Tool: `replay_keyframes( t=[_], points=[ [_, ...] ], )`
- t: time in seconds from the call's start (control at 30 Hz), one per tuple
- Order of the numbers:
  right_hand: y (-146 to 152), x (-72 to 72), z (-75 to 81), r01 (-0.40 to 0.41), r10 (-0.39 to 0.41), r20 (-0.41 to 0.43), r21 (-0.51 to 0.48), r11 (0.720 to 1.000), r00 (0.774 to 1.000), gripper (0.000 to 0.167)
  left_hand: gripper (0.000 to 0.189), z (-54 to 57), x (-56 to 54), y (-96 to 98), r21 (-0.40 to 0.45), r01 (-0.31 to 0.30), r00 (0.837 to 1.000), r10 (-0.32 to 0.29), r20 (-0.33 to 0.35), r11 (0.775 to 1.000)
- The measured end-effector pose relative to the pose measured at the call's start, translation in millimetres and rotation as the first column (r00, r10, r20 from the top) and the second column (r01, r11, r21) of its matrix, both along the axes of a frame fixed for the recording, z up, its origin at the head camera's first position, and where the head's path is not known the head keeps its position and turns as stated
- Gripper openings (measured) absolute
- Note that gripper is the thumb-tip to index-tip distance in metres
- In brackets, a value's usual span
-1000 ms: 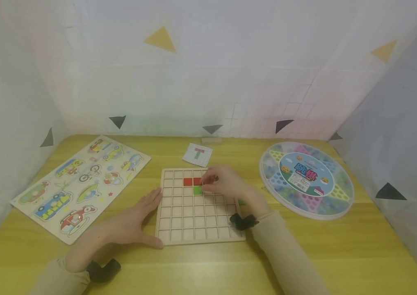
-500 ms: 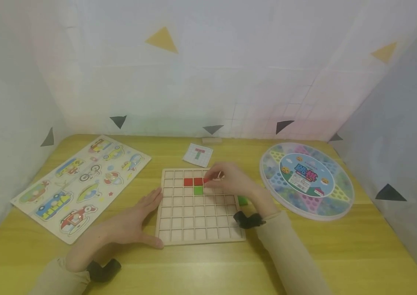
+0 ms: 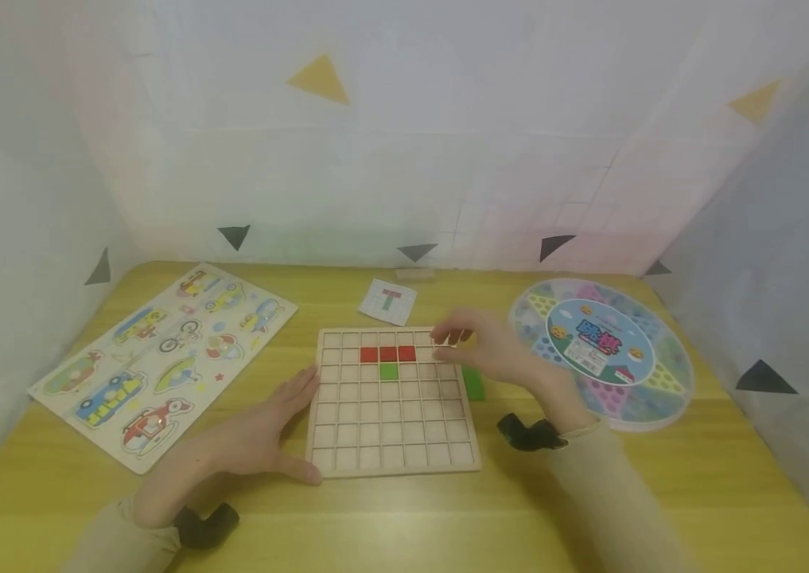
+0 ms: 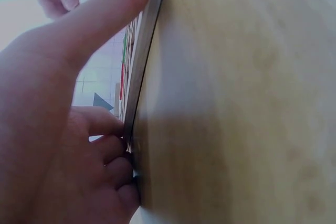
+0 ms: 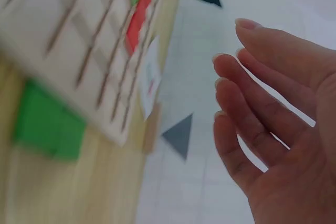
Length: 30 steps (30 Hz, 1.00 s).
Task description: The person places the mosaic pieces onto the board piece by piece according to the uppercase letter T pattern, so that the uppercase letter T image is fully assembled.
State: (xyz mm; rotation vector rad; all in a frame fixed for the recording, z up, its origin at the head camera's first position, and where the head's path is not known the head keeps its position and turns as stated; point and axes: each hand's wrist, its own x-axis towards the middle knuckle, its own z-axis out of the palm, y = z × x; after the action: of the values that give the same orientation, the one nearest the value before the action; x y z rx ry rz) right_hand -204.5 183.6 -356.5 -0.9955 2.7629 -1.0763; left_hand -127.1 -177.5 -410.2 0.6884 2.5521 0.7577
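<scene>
A square wooden grid board point(image 3: 393, 414) lies on the table between the hands. Three red tiles point(image 3: 388, 354) sit side by side in one of its upper rows, and a green tile point(image 3: 389, 372) fills the cell under the middle one. My left hand point(image 3: 261, 438) rests against the board's left edge, thumb and fingers spread along it. Over the board's upper right corner hovers my right hand point(image 3: 486, 346), its fingers loosely bent and nothing between them in the right wrist view. Beside the board's right edge lie green tiles point(image 3: 473, 383), partly tucked near it; their number is unclear.
Behind the board is a small paper card point(image 3: 387, 302) with a red and green T pattern. A vehicle peg puzzle point(image 3: 161, 362) lies at left, a round Chinese checkers box point(image 3: 600, 350) at right. A small wooden block point(image 3: 414, 274) sits by the back wall.
My right hand has released the third red tile into the row and moved right, uncovering it and the green tiles beside the board. My left hand stays at the board's edge.
</scene>
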Motion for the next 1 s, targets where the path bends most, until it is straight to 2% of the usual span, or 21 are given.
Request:
replay_keyframes(
  t=[0.17, 0.33, 0.57, 0.77, 1.0],
  points=[
    [26, 1.6, -12.4, 0.055, -0.054, -0.054, 0.019, 0.998, 0.997, 0.017, 0.13, 2.2, -0.2, 0.4, 0.003, 0.004, 1.0, -0.004, -0.003, 1.0],
    [44, 6.3, -19.3, 0.075, -0.074, -0.075, 0.017, 0.997, 0.994, 0.019, 0.13, 2.4, -0.2, 0.3, 0.006, 0.0, 1.0, 0.0, 0.0, 1.0],
    [61, 13.3, -24.4, 0.126, -0.126, -0.02, -0.022, 0.992, 0.992, 0.022, 0.132, -0.4, -0.5, 0.2, -0.026, -0.005, 1.0, 0.004, -0.012, 1.0],
    [67, 11.4, -30.2, 0.17, -0.17, 0.016, 0.01, 0.985, 0.985, 0.023, 0.133, -1.2, -1.2, 0.2, -0.028, -0.006, 1.0, 0.005, -0.014, 1.0],
    [68, 7.7, -42.4, 0.155, -0.16, 0.071, 0.064, 0.986, 0.985, 0.024, 0.132, -1.0, -0.5, 0.7, -0.017, -0.004, 1.0, 0.004, -0.008, 1.0]
  ],
)
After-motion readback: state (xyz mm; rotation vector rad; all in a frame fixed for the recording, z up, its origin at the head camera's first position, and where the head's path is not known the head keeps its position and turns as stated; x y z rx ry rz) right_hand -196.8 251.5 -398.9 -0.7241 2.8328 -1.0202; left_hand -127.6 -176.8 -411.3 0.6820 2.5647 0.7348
